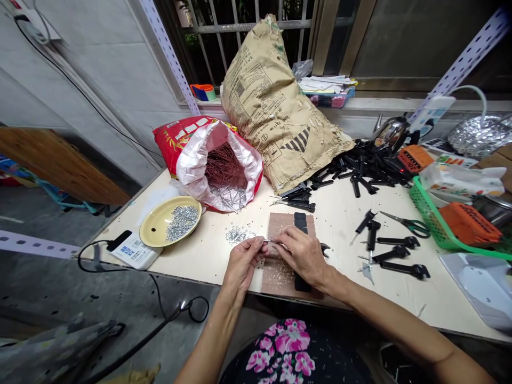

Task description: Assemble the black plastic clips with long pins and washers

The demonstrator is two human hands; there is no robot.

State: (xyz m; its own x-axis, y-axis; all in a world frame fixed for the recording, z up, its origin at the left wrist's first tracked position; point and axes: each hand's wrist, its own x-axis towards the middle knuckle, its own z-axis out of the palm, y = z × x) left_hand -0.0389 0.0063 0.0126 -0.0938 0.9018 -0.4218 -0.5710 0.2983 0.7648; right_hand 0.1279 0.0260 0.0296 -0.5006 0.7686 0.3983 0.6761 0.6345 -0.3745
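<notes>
Left hand: your left hand [245,260] is at the near part of the table [212,258], thumb and fingertips pinched on a thin metal piece [267,241].
Right hand: your right hand [302,255] meets it from the other side, fingers curled, their tips closed on the same piece.
Metal piece: it lies between your two sets of fingertips, above the brown board [276,282]; its exact shape is too small to tell.
Board: pale crumbs dot it, and dark pads [301,225] lie along its right part.
Loose rings: small shiny rings [237,234] are scattered just beyond your left hand.
Yellow dish: more small metal parts [182,223] fill one side of the dish [154,217], to your left.
Red sack: it [170,144] lies open towards you, showing thin rods [224,170].
Right side: black-handled pieces [404,268] lie near the scissors [416,228].
</notes>
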